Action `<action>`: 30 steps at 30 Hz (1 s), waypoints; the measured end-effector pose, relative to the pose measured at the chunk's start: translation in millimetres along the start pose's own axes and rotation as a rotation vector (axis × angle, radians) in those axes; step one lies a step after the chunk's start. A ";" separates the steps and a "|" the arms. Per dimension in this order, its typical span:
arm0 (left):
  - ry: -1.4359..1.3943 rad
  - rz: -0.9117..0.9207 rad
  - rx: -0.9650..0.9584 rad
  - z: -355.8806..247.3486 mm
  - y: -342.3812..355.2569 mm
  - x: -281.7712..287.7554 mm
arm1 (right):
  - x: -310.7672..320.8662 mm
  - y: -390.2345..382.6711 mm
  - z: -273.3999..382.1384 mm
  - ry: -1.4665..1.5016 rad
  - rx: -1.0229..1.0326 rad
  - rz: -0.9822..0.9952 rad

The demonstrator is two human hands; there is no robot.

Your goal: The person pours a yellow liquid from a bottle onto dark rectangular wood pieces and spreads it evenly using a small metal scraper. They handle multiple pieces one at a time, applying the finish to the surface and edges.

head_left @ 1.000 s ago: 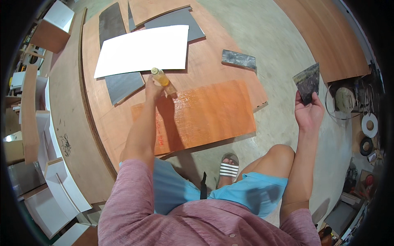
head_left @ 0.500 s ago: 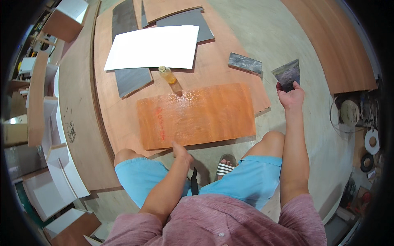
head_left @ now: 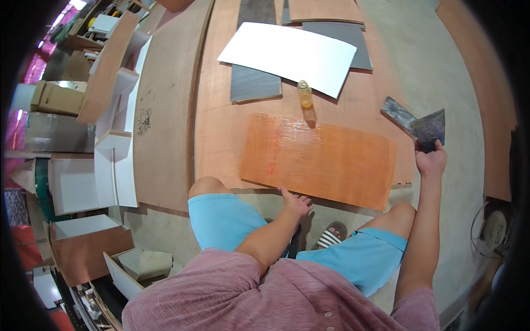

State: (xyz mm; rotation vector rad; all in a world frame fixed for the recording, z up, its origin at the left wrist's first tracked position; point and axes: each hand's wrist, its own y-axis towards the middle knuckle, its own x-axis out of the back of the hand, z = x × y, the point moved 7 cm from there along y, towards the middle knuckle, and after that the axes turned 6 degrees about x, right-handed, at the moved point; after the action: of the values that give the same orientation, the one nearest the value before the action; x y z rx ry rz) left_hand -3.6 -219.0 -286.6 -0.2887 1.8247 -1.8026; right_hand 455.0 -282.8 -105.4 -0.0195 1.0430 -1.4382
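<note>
An orange-brown wooden board (head_left: 326, 157) with a shiny wet-looking surface and red marks lies before my knees. My left hand (head_left: 299, 203) is at its near edge, fingers spread, holding nothing; a fingertip meets or nearly meets the edge. To the right of the board, my right hand (head_left: 430, 159) grips a dark, flat, trapezoid scraper (head_left: 429, 128) by its narrow end, wide end up. Partly hidden behind the scraper is a dark streaked rectangular block (head_left: 397, 113). Beyond the board stands a clear bottle (head_left: 305, 95) with yellowish liquid.
Under these things lies a large plywood sheet (head_left: 218, 140). A white panel (head_left: 292, 52) rests on grey panels (head_left: 255, 84) at the far side. White-lined wooden cabinet parts (head_left: 116, 149) and a cardboard box (head_left: 58, 102) stand left. A brown panel (head_left: 480, 94) is at the right.
My view has swung left, so the board and bottle appear farther right. My left hand's fingers have spread apart. The scraper now overlaps the dark block in view.
</note>
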 end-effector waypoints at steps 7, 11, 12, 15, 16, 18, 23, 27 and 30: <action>-0.038 0.009 -0.050 -4.0 0.8 15.7 | 23.0 -2.3 8.6 -0.106 0.024 0.020; -0.029 0.013 -0.102 -10.9 -1.5 8.4 | 48.4 5.0 25.5 -0.180 0.026 -0.028; -0.002 0.032 -0.108 -12.7 -3.2 2.7 | 55.9 9.3 29.7 -0.182 0.015 -0.036; 0.029 0.025 -0.133 -29.7 -3.9 13.2 | 44.1 -1.9 9.0 -0.241 -0.094 0.023; 0.003 0.041 -0.136 -35.0 -7.0 15.6 | 34.2 -4.9 -2.5 -0.272 -0.166 0.077; -0.032 0.022 -0.167 -44.4 -17.6 14.0 | 12.8 -2.4 -19.9 -0.354 -0.285 0.218; 0.005 -0.002 -0.197 -56.9 -10.8 14.4 | -13.7 26.5 -55.5 -0.687 -0.497 0.672; 0.050 -0.010 -0.198 -57.1 -0.3 16.8 | -23.1 29.1 -131.8 -0.948 -0.630 0.996; 0.050 -0.021 -0.226 -66.8 6.6 34.6 | -27.5 17.6 -197.2 -1.278 -0.532 1.120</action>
State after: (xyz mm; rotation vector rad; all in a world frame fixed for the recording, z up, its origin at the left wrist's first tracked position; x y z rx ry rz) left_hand -65.4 -179.5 -304.6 -0.3517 2.0715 -1.6314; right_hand 359.0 -146.3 -215.4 -0.5675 0.1726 0.0477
